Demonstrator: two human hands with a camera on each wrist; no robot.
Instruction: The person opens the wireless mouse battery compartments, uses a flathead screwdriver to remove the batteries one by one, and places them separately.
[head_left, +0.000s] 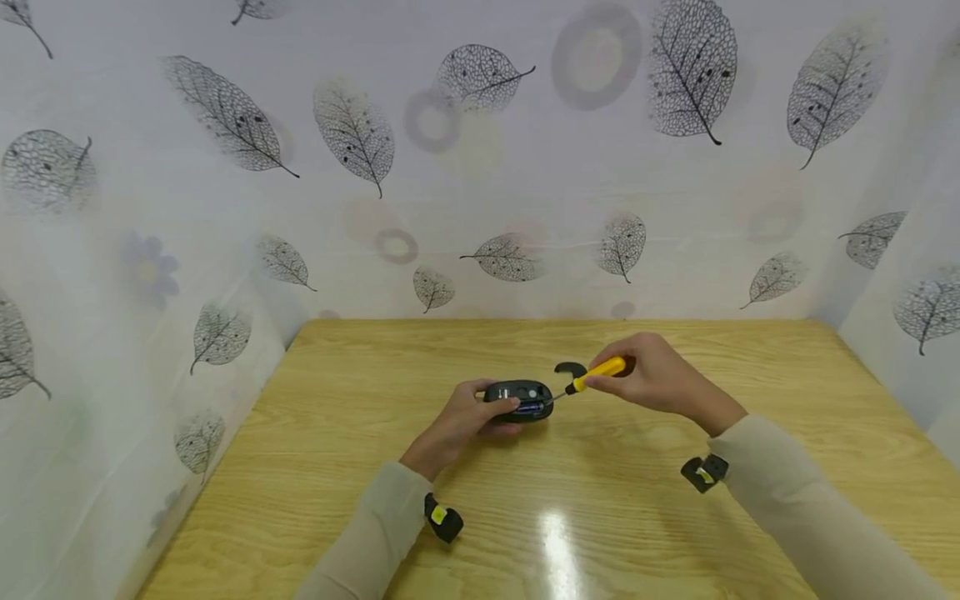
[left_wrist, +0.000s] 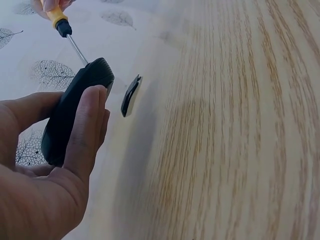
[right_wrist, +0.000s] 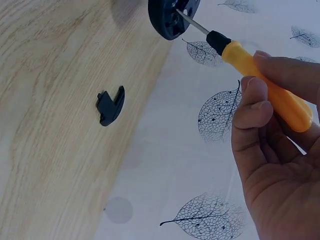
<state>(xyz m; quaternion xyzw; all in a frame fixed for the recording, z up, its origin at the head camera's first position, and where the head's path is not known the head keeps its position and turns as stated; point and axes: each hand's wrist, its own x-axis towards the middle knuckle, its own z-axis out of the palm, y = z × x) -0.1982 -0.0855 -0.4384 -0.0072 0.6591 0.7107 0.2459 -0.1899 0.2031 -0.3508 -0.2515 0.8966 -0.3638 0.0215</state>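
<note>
A black computer mouse (head_left: 517,392) is held above the table with its underside up, in the grip of my left hand (head_left: 463,417). The left thumb lies by a blue battery (head_left: 530,408) in the open compartment. My right hand (head_left: 656,373) pinches the yellow handle of a screwdriver (right_wrist: 270,85). The metal tip reaches the end of the compartment in the head view; whether it touches the battery cannot be told. Behind the mouse, a curved black battery cover (right_wrist: 111,106) lies on the table. The left wrist view shows fingers and thumb around the sides of the mouse (left_wrist: 75,115).
The wood-grain table (head_left: 337,500) extends beneath both hands. A pale curtain with leaf prints (head_left: 480,167) hangs along the table's back and sides. Each sleeve has a black wrist mount, one on the left (head_left: 444,518) and one on the right (head_left: 705,472).
</note>
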